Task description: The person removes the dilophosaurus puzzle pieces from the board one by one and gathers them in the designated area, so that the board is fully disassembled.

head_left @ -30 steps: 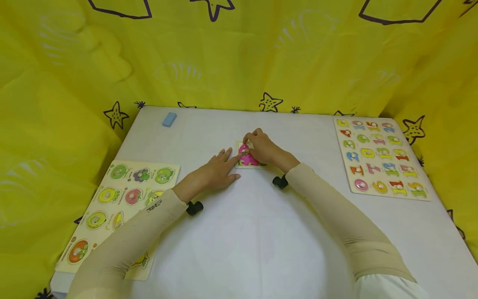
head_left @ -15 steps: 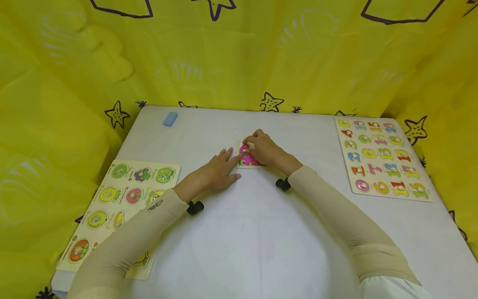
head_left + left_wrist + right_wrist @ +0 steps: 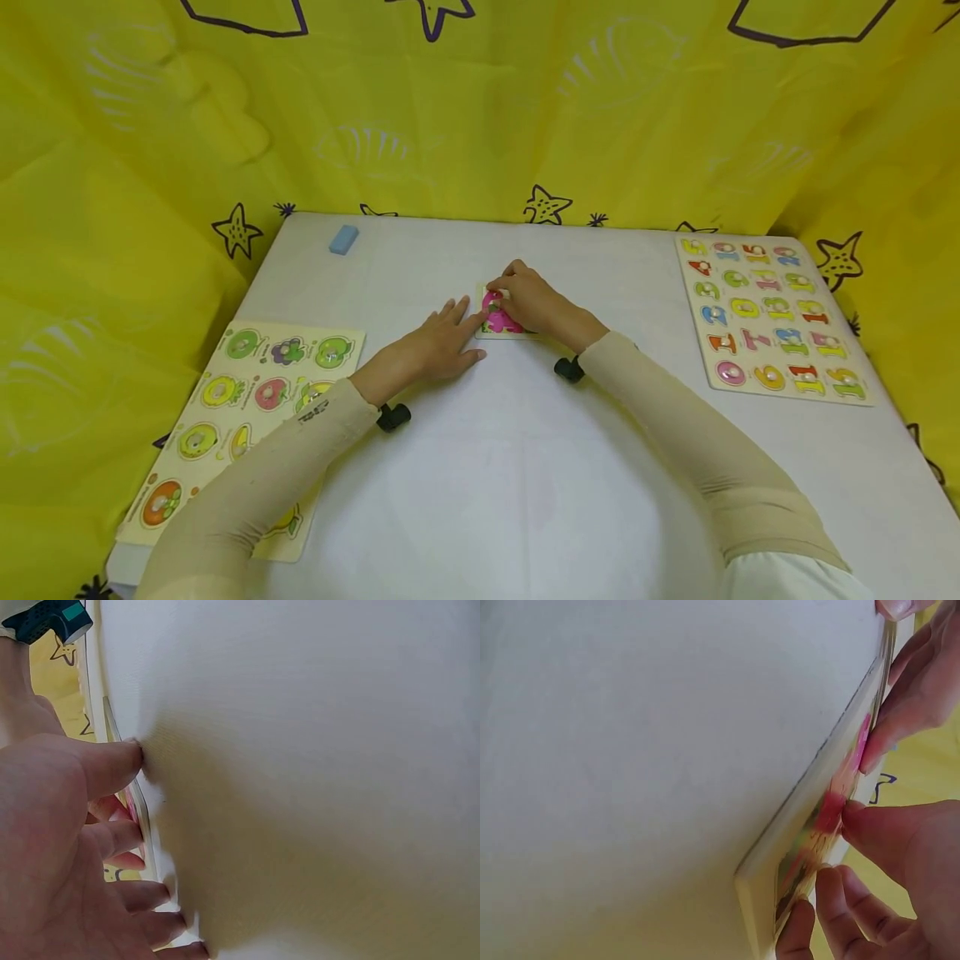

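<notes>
Fingers point(image 3: 832, 900) of the right hand point(image 3: 531, 302) bent, tips down on the face of a small picture board point(image 3: 495, 336); thumb and fingertips both touch it. Whether they pinch a loose piece or merely press: cannot tell, the hand hides too much. Left hand point(image 3: 435, 343): fingers straight and spread, grasping nothing, forefinger tip on the board's left part, thumb apart from the board.

Position: board flat on the tabletop point(image 3: 465, 483), straight ahead of the wearer, between the two hands. From the left forefinger it lies to the right, touching; from the right fingers it lies directly beneath, extending leftward out from under the hand. Right hand judged nearer, being over the board; left only reaches its side. Contact from both sides, so sideways slip seems checked; pressure not readable.

Heading: near edge runs roughly left to right, square to the wearer. Pink dinosaur point(image 3: 501, 322) on the board reads upright from the wearer's side, head toward the far edge, body toward the near one. Dinosaur's long axis looks to run far to near, tentatively, as its right part is covered. Long axis of the board: uncertain, same reason.
</notes>
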`<state>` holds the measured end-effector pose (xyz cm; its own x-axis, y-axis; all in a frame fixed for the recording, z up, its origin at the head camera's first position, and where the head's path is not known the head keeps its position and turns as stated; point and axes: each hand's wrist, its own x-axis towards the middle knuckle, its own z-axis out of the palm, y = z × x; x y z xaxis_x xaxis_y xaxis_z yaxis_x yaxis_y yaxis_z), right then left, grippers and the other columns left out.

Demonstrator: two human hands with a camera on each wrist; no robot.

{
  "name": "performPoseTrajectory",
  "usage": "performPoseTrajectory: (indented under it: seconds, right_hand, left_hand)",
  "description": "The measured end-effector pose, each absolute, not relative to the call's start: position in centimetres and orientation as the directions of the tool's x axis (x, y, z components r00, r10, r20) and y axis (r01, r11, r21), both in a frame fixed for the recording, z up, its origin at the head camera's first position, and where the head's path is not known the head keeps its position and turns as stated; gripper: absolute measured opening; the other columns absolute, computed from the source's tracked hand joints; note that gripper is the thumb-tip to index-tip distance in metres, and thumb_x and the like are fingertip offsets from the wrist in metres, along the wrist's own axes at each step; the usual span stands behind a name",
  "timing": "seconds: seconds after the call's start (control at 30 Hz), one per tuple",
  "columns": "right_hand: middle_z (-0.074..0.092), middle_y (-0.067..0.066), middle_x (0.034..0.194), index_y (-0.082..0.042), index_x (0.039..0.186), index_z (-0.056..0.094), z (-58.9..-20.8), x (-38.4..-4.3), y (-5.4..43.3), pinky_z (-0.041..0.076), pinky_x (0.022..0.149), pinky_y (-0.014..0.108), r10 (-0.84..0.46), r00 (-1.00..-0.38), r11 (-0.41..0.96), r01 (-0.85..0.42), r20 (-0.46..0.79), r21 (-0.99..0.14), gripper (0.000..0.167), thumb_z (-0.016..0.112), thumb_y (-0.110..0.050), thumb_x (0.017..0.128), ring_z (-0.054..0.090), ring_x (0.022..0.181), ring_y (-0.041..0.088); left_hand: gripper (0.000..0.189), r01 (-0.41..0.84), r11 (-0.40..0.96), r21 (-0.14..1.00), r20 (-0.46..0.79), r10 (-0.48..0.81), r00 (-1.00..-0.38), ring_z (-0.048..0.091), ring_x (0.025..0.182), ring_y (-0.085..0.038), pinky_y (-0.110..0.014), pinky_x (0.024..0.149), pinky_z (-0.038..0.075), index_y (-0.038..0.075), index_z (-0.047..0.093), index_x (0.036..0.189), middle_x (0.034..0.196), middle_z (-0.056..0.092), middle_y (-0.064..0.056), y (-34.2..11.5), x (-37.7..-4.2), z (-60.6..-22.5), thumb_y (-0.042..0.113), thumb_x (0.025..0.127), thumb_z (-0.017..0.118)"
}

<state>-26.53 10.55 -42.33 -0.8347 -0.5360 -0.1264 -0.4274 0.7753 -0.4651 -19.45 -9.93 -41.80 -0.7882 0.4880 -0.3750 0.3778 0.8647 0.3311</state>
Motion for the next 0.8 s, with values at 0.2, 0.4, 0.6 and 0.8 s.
performPoseTrajectory:
  seconds: [0.2,0.4,0.6,0.8]
  right_hand:
    - [0.054,0.020,0.135,-0.008,0.145,0.065,-42.30,-26.80,10.83,0.053,0.107,0.044,-0.539,-0.830,0.768,-0.417,-0.141,-0.486,0.040,0.064,-0.017,0.106,0.060,0.117,0.032]
    - [0.048,0.021,0.136,-0.011,0.143,0.064,-42.29,-27.00,10.82,0.049,0.112,0.048,-0.558,-0.818,0.753,-0.430,-0.138,-0.499,0.037,0.064,-0.019,0.107,0.053,0.124,0.035]
    - [0.042,0.021,0.140,-0.012,0.141,0.061,-41.95,-27.04,10.62,0.045,0.115,0.051,-0.543,-0.821,0.762,-0.391,-0.179,-0.516,0.035,0.064,-0.018,0.107,0.045,0.131,0.037]
    - [0.040,0.022,0.143,-0.012,0.141,0.058,-41.65,-27.07,10.42,0.043,0.116,0.053,-0.538,-0.815,0.766,-0.364,-0.217,-0.530,0.035,0.063,-0.017,0.107,0.043,0.134,0.037]
  left_hand:
    - [0.074,0.382,0.866,0.323,-0.382,0.488,-0.785,0.003,0.163,-0.042,-0.058,0.131,0.012,0.019,0.019,0.171,0.177,0.002,-0.020,-9.87,-19.51,-41.83,0.047,0.110,0.050]
    - [0.074,0.374,0.872,0.316,-0.391,0.479,-0.786,0.003,0.163,-0.042,-0.057,0.131,0.012,0.020,0.019,0.171,0.177,0.002,-0.020,-9.91,-19.52,-41.73,0.047,0.110,0.051]
    - [0.074,0.381,0.871,0.312,-0.388,0.482,-0.786,0.004,0.163,-0.042,-0.058,0.131,0.012,0.020,0.020,0.171,0.177,0.002,-0.019,-9.96,-19.50,-41.71,0.048,0.110,0.052]
    - [0.074,0.377,0.870,0.318,-0.386,0.482,-0.787,0.004,0.163,-0.042,-0.058,0.131,0.012,0.021,0.020,0.171,0.177,0.003,-0.020,-9.99,-19.49,-41.75,0.048,0.109,0.053]
